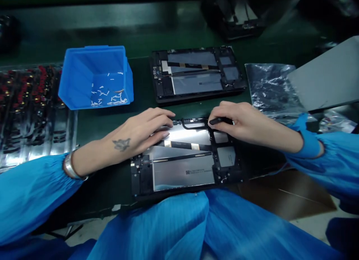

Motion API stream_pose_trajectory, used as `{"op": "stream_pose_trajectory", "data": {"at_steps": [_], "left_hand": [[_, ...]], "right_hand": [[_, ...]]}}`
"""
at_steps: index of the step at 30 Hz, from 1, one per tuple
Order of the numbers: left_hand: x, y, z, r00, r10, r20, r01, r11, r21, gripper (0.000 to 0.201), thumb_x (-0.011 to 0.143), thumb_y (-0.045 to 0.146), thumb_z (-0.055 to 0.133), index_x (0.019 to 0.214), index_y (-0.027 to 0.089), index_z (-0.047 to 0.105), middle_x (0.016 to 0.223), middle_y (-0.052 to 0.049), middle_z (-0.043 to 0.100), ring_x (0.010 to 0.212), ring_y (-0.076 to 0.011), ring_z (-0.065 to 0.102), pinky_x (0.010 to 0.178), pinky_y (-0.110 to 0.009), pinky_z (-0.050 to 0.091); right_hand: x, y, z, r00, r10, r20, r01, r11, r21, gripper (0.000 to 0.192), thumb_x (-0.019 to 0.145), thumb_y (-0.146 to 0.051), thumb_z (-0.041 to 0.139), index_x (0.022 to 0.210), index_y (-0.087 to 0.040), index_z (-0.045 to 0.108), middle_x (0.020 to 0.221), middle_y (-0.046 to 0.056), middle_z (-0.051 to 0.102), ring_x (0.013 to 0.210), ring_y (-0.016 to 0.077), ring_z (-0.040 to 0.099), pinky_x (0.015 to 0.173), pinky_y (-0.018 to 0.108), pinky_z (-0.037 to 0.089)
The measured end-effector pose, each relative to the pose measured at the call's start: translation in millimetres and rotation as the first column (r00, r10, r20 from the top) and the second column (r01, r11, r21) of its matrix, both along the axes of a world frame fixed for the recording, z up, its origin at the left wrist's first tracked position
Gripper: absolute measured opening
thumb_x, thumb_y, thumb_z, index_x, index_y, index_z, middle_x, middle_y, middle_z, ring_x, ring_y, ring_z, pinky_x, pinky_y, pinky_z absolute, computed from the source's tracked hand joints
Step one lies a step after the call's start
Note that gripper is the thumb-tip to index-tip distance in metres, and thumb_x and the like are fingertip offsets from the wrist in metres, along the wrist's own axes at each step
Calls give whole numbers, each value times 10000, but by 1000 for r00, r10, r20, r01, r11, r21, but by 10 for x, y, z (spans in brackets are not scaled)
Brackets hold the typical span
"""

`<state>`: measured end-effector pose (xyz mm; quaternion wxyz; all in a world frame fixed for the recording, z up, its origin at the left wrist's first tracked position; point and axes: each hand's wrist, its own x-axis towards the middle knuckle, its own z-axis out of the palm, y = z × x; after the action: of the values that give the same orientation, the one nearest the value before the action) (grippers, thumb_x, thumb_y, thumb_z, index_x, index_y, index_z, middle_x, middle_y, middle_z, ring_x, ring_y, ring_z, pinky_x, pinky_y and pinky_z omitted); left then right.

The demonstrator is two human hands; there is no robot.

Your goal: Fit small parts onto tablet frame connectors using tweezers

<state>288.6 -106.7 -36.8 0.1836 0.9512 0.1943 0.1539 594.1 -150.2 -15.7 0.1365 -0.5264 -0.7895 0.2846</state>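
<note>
An opened tablet point(185, 170) lies in front of me, its silver back plate, ribbon cables and black frame exposed. Across its upper left part rests my left hand point(148, 131), fingers stretched and slightly bent, thumb apart from them. My right hand point(232, 119) is closed at the tablet's upper right edge, pinching a slim black tool point(220, 121). The tool's tip is hidden behind the fingers, so its kind does not show. A black cable point(193, 128) runs along the tablet's top edge between my hands.
Behind lies a second opened tablet point(196, 75). A blue bin point(95, 76) with small white strips stands left of it. Farther left, a clear tray point(36, 114) bears red and black parts. On the right are a plastic bag point(272, 88) and a grey panel point(328, 76).
</note>
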Motion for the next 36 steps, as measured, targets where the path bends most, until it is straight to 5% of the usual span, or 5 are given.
{"op": "stream_pose_trajectory", "data": {"at_steps": [4, 19, 36], "left_hand": [[27, -2, -67, 997, -34, -65, 33, 999, -12, 217, 1066, 313, 447, 1202, 177, 546, 1401, -105, 561, 1221, -177, 594, 950, -265, 521], [118, -19, -55, 970, -103, -218, 168, 938, 302, 170, 1057, 177, 399, 1180, 127, 506, 1539, -156, 459, 1302, -280, 540, 963, -390, 564], [171, 10, -45, 954, -115, -278, 249, 820, 515, 204, 1021, 137, 424, 1176, 98, 549, 1490, -168, 530, 1262, -313, 585, 911, -418, 613]], "right_hand": [[-26, -3, -15, 999, -5, 33, 5, 1000, 10, 123, 869, -295, 613, 802, -220, 684, 750, 44, 635, 697, 197, 544, 625, 323, 316], [-109, -10, 101, 959, 70, 276, -53, 996, -72, 219, 927, -306, 472, 859, -179, 637, 812, 60, 600, 797, 202, 543, 654, 302, 328], [-50, 53, 108, 997, 35, 66, -26, 991, -129, 348, 907, -486, 543, 876, -176, 698, 824, 69, 654, 731, 192, 568, 638, 313, 375]]}}
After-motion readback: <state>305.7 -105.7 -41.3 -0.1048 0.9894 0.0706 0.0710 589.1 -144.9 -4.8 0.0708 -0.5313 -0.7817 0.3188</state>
